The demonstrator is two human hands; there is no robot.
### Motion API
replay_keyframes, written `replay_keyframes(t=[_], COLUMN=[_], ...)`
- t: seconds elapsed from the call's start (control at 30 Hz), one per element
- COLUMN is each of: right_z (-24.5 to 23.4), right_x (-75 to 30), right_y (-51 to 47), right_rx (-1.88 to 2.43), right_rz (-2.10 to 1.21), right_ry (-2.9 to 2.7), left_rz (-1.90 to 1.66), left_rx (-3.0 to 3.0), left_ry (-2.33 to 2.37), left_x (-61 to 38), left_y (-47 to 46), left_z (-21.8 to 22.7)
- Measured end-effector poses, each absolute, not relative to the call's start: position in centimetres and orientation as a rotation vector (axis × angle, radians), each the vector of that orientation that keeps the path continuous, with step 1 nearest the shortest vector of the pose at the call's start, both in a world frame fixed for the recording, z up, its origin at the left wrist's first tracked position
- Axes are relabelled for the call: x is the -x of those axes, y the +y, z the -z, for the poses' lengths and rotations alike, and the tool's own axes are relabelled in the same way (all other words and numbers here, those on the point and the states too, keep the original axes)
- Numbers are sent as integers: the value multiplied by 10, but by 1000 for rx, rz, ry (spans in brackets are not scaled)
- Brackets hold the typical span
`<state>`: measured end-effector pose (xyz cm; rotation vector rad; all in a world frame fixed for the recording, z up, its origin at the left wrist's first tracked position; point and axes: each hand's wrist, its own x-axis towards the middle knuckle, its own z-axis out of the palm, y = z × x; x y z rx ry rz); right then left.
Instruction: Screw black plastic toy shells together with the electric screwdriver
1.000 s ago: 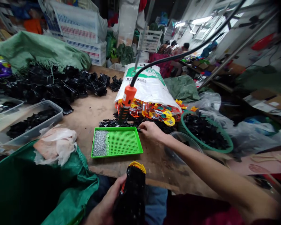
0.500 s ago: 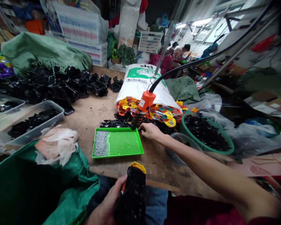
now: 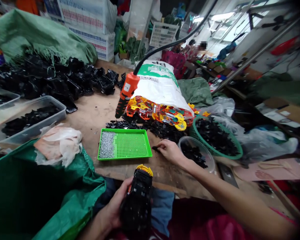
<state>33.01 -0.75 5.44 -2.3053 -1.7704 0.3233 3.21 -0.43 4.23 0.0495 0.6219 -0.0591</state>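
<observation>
My left hand (image 3: 115, 206) grips a black plastic toy body (image 3: 137, 203) with a yellow and orange end, low in view above my lap. My right hand (image 3: 169, 151) rests on the wooden workbench (image 3: 95, 115), its fingertips on a small black plastic piece (image 3: 155, 148). Just left of it lies a green perforated tray (image 3: 125, 144) with a heap of small screws (image 3: 106, 144). An orange-handled electric screwdriver (image 3: 127, 90) hangs from a black cable above the bench, touching neither hand.
Black parts (image 3: 162, 130) lie beyond the tray, before a white sack (image 3: 160, 83) spilling yellow-orange parts (image 3: 160, 113). A clear bowl (image 3: 196, 154) and green basket (image 3: 216, 140) hold black parts on the right. Clear tubs (image 3: 30, 120) and a black heap (image 3: 52, 78) fill the left.
My right hand has moved right and toward me, away from the tray's corner. The hanging screwdriver has swung left. The whole view has shifted slightly with my head.
</observation>
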Motion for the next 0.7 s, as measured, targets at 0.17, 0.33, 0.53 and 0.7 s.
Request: replay_keyframes(t=[0.17,0.33,0.53,0.7], right_z=[-47,-51,-49,-51], right_x=[-328,-323,-324,-329], right_y=[-13,-19,-14,-12], right_rx=[2340,2301,2287,2300], right_rz=[-165,-106,-84,-108], right_ry=[-1827,-2021,-2077,-2017], left_rz=[69,46,56,40], left_rx=[-43,-26,-29,-54], left_ry=[644,606,597,559], left_x=[-31,-28,-29,-30], left_y=[-4,-6,-6,-4], left_z=[-46,-42,-40,-42])
